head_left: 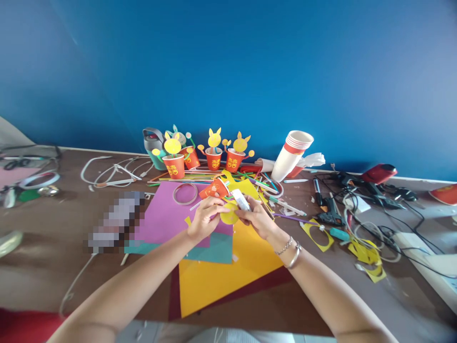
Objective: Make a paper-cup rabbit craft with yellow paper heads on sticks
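Note:
My left hand (206, 218) pinches the left edge of a yellow paper circle (229, 215) above the sheets of coloured paper. Closed around a small white oblong thing (241, 200), my right hand (260, 218) has its fingertips at the circle's right edge. I cannot make out the kind of the white thing. Just beyond my left fingers, a red paper cup (213, 189) lies tilted on its side. Under both hands are purple paper (162, 214), teal paper (221, 247) and orange-yellow paper (228, 281).
Red cups with yellow paper animal heads (214, 139) stand along the wall. A stack of white cups (291, 155) leans at the back. To the right lie a glue gun (332, 212), cables and yellow paper offcuts (317, 236). A tape roll (184, 194) rests on the purple sheet.

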Tool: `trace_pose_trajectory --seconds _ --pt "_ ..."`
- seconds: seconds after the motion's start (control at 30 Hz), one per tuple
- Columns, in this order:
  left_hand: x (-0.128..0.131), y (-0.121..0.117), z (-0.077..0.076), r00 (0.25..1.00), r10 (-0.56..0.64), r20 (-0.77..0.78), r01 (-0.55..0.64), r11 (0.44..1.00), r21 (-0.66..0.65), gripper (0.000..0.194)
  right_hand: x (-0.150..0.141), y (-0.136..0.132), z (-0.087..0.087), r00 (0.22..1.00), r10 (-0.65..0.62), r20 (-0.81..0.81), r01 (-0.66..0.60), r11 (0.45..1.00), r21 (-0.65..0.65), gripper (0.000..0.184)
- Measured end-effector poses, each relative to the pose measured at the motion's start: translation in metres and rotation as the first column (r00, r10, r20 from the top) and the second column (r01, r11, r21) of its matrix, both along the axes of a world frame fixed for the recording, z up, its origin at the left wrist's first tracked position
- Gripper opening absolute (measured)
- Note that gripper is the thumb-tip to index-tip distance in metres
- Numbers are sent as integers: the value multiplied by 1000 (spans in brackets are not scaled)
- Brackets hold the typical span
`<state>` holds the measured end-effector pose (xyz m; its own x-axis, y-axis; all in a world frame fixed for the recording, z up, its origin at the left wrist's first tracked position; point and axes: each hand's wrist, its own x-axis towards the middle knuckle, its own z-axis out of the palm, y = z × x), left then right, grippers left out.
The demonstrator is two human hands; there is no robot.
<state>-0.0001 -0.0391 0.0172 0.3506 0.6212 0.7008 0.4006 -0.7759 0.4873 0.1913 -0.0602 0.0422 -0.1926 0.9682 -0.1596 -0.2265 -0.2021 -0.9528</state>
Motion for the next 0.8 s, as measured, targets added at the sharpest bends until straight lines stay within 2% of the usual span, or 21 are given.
trace_pose_trajectory --seconds 0.13,0.27,0.5,0.57,0.67,0.8 --pt "2 -3 3 999 45 25 -45 999 -8 31 0 1 -3 994 -111 11 111 992 56 36" --pt "2 -7 5 997 75 30 -74 996 -54 21 2 2 -6 978 -200 65 191 973 128 37" --pt "3 -1 0 991 124 -41 -126 990 -56 17 -2 0 -9 976 -205 70 191 968 162 37" --pt "3 1 -2 993 107 -41 -110 992 -55 17 -3 0 -10 979 -193 65 180 970 163 37" --pt "5 -1 -4 1000 4 -25 -8 984 -180 22 -5 -1 -13 977 -187 100 163 964 210 35" --pt "9 -4 -6 985 -102 139 155 879 -451 31 -9 -4 -17 965 -203 169 133 926 354 29"
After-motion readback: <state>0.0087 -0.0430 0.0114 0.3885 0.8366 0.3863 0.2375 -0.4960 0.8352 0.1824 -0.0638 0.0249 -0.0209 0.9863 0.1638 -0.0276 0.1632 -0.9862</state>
